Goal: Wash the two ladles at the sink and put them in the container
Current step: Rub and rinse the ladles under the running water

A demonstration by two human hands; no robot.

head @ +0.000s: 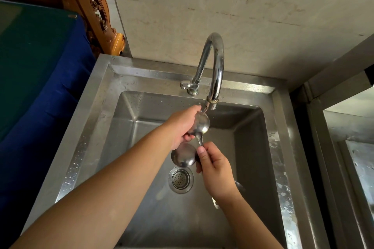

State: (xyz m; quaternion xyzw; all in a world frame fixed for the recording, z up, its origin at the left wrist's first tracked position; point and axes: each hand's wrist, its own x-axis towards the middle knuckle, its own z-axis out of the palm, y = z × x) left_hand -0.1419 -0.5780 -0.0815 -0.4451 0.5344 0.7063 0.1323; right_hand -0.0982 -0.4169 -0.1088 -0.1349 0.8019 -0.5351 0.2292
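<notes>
Two steel ladles are held over the steel sink [95,119]. The upper ladle [201,123] has its bowl right under the faucet spout [211,103], and my left hand [182,127] cups that bowl from the left. The lower ladle [184,155] hangs with its bowl just above the drain. My right hand [214,170] grips the handles of both ladles below the bowls; the handle ends stick out past my wrist. No container is in view.
A round strainer drain [180,179] sits in the sink floor. The curved chrome faucet [214,60] rises from the back rim. A blue-covered surface [40,79] lies to the left, and a second steel basin [356,168] to the right.
</notes>
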